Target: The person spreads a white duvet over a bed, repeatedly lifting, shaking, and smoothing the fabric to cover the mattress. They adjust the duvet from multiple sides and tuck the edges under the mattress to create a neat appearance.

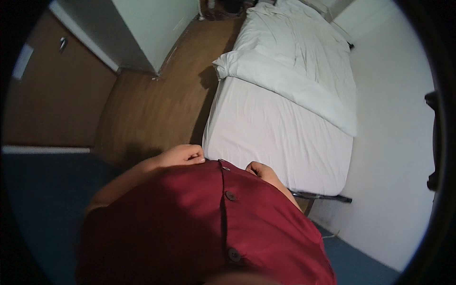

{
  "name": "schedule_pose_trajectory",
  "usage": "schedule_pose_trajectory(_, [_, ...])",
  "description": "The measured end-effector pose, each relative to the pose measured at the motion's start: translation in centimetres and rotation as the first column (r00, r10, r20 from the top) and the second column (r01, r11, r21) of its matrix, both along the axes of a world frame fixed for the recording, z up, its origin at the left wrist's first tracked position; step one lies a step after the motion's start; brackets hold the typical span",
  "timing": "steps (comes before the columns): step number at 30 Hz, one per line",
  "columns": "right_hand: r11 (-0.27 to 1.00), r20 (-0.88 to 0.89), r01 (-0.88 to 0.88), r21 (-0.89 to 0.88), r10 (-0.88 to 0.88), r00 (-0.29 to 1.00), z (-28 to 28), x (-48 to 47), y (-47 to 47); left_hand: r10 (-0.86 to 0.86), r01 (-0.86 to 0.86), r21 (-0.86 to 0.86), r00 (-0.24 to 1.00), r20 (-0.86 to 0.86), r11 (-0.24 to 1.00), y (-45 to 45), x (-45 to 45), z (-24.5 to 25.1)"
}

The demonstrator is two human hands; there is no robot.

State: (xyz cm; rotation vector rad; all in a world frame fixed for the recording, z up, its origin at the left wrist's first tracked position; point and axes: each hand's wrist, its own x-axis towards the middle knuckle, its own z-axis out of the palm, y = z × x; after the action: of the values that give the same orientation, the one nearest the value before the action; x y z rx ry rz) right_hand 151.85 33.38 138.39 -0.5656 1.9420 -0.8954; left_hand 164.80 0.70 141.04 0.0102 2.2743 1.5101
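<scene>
My left hand [190, 155], its fingers curled, is at the front of my dark red buttoned shirt [185, 213], close to the near left corner of a bed. My right hand [258, 169] is partly hidden behind the shirt, in front of the bed's near end. Nothing can be made out in either hand, and the fingertips of the right one are hidden. On the mattress a pale fitted sheet [278, 135] lies with light wrinkles. A rumpled white duvet [285, 53] covers the far part of the bed, its near edge running slantwise across.
A brown door [57, 92] with a metal handle [63, 43] is at the left. Wooden flooring [153, 107] runs beside the bed, and blue carpet [53, 196] lies nearer. A black bed frame end [331, 197] juts out near the white wall [388, 142]. A wall corner [153, 67] projects at upper left.
</scene>
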Motion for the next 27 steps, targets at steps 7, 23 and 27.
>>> schedule_pose_trajectory(7, [0.952, -0.287, -0.073, 0.297, 0.162, 0.944, -0.4, -1.0, 0.4, 0.128, -0.118, -0.055, 0.966, 0.224, 0.991, -6.1, 0.8, -3.5])
schedule_pose_trajectory(23, [0.948, -0.269, -0.168, 0.271, 0.242, 0.932, -8.8, -1.7, -13.7, 0.028, 0.126, -0.356, 0.917, 0.398, 0.926, -29.0, 7.3, -23.3])
schedule_pose_trajectory(27, [0.941, -0.309, 0.008, 0.337, 0.103, 0.945, -9.4, -1.7, -20.6, 0.203, 0.235, -0.549, 0.757, 0.621, 0.802, -45.5, 10.2, -29.3])
